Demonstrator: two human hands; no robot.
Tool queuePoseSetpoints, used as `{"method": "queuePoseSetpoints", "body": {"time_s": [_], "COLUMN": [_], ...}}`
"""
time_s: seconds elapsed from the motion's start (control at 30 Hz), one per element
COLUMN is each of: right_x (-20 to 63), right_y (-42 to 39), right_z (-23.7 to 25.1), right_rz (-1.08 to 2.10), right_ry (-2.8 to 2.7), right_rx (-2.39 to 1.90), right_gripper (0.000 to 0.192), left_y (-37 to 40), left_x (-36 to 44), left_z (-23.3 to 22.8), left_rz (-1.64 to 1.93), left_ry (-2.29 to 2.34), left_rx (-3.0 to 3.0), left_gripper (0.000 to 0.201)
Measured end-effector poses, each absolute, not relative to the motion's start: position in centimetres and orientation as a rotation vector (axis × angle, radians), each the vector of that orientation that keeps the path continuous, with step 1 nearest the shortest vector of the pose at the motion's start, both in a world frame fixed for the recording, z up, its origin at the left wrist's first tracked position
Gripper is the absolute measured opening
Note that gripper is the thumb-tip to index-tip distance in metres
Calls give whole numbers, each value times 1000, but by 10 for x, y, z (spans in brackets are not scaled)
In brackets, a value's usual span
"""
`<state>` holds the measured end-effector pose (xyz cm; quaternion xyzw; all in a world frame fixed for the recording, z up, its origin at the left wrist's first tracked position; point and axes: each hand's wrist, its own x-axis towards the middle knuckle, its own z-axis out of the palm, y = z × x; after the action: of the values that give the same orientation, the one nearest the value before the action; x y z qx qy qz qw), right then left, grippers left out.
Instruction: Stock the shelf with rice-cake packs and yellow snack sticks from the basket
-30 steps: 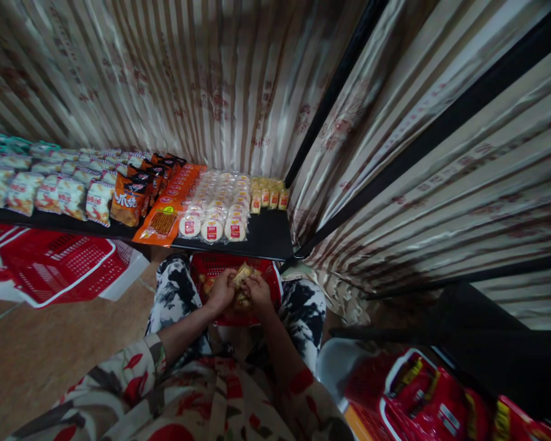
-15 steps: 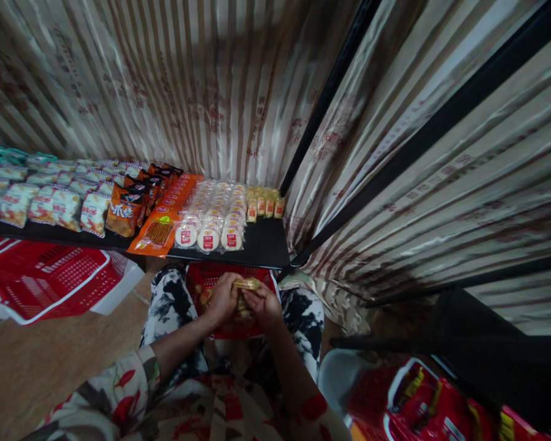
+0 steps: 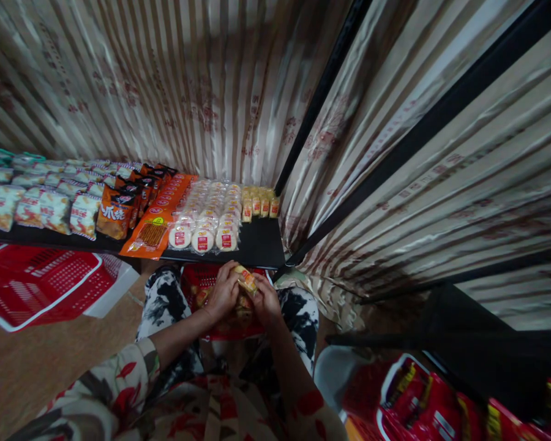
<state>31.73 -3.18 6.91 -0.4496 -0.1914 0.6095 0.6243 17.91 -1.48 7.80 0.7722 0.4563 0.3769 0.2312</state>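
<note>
Left hand [image 3: 221, 295] and right hand [image 3: 262, 299] both closed on small yellow snack packets [image 3: 247, 280] above red basket [image 3: 202, 283]. Probably light, crinkly, slippery, with crushable contents; best pinched by wrapper edges

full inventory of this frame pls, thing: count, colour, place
yellow snack packet: one, yellow, gripped by both hands above the lap
red basket: one, red, on the lap
round cake packs: many, white with red labels, shelf middle
small yellow packets: one row, yellow, shelf back right
orange packs: several, orange, left of the cakes
pale snack bags: many, shelf left
shelf: one, black
red crate: one, floor left
red packs: several, bottom right
left hand: on the packet
right hand: on the packet
</note>
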Motion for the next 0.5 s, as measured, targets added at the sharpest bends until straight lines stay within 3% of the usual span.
{"method": "queuePoseSetpoints", "body": {"time_s": [0.5], "right_x": [313], "right_y": [-9], "right_z": [94], "right_rz": [1260], "right_ry": [-396], "right_rx": [-1116], "right_gripper": [40], "left_y": [-2], "left_x": [189], "left_z": [86], "left_rz": [1028], "left_ry": [1291], "left_rx": [2133], "left_gripper": [22]}}
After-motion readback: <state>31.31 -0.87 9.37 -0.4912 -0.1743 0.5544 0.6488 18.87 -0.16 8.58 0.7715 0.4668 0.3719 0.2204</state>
